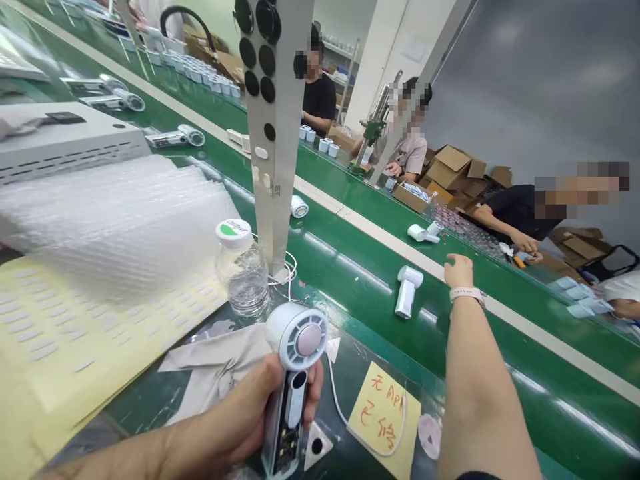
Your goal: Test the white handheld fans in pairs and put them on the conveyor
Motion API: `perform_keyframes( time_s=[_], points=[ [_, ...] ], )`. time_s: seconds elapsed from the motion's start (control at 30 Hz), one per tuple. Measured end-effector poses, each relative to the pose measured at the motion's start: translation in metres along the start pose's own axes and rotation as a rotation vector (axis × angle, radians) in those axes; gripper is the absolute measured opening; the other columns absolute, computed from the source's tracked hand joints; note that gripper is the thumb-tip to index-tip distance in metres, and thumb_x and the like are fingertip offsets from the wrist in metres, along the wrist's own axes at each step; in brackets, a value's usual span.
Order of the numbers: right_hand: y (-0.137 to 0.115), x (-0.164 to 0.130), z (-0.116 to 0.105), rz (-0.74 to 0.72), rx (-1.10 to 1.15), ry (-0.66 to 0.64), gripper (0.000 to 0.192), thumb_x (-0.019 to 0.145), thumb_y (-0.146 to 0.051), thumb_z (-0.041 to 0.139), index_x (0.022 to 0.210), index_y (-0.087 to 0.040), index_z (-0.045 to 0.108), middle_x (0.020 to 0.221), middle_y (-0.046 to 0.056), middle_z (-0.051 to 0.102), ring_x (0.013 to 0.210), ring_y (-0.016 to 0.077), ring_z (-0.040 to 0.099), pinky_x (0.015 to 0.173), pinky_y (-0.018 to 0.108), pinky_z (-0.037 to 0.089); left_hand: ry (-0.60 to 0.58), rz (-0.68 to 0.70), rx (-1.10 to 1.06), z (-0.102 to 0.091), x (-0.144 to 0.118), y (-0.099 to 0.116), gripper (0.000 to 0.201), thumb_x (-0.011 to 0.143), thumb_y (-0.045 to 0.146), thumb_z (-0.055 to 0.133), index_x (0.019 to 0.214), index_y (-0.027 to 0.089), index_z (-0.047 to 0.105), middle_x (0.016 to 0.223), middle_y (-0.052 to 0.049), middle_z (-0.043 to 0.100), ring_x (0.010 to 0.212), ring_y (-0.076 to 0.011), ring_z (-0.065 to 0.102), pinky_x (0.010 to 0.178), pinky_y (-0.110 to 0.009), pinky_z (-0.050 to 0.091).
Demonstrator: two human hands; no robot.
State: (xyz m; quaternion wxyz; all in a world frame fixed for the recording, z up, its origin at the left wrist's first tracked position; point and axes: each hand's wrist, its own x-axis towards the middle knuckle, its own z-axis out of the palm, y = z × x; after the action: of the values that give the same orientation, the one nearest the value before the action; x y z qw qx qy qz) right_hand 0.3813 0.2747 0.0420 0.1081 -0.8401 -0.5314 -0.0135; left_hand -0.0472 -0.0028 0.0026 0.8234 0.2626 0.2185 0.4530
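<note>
My left hand [250, 400] is closed round the handle of a light blue handheld fan [296, 337]. The fan's round grille faces up toward me, and dark inner parts show along its uncovered handle. Out over the green conveyor belt [345, 253] reaches my right hand [459, 270], a pale band on its wrist. Its fingers are bent and partly hidden, with no object visible in them. Just beyond it lies one handheld fan [424, 233], apart from the fingers. Another handheld fan [410, 291] rests on the belt to the left of my right hand.
A metal post [275, 147] rises beside a clear jar [243, 273] with a white lid. Left are stacked plastic sheets [115, 227] and a yellow label sheet [100, 333]. A handwritten yellow note [383, 417] and white cable lie nearby. Several people work across the belt.
</note>
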Motion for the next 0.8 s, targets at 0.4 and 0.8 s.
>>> perform_keyframes(
  time_s=[0.4, 0.8],
  points=[
    [0.083, -0.186, 0.008, 0.224, -0.099, -0.236, 0.033, 0.105, -0.039, 0.069, 0.129, -0.017, 0.069, 0.131, 0.01, 0.069, 0.117, 0.0246, 0.068, 0.103, 0.048, 0.059, 0.129, -0.079, 0.042, 0.022, 0.003, 0.002, 0.081, 0.052, 0.086, 0.091, 0.081, 0.013, 0.071, 0.074, -0.004, 0.068, 0.058, -0.0123, 0.063, 0.057, -0.023, 0.056],
    [-0.061, -0.208, 0.014, 0.014, 0.083, -0.21, 0.037, 0.103, -0.049, 0.069, 0.122, -0.016, 0.071, 0.126, 0.01, 0.07, 0.114, 0.0246, 0.068, 0.103, 0.048, 0.057, 0.3, -0.125, -0.018, 0.01, 0.044, -0.001, 0.042, 0.099, 0.051, 0.071, 0.087, 0.011, 0.067, 0.074, -0.006, 0.07, 0.057, -0.016, 0.069, 0.056, -0.026, 0.056]
  ],
)
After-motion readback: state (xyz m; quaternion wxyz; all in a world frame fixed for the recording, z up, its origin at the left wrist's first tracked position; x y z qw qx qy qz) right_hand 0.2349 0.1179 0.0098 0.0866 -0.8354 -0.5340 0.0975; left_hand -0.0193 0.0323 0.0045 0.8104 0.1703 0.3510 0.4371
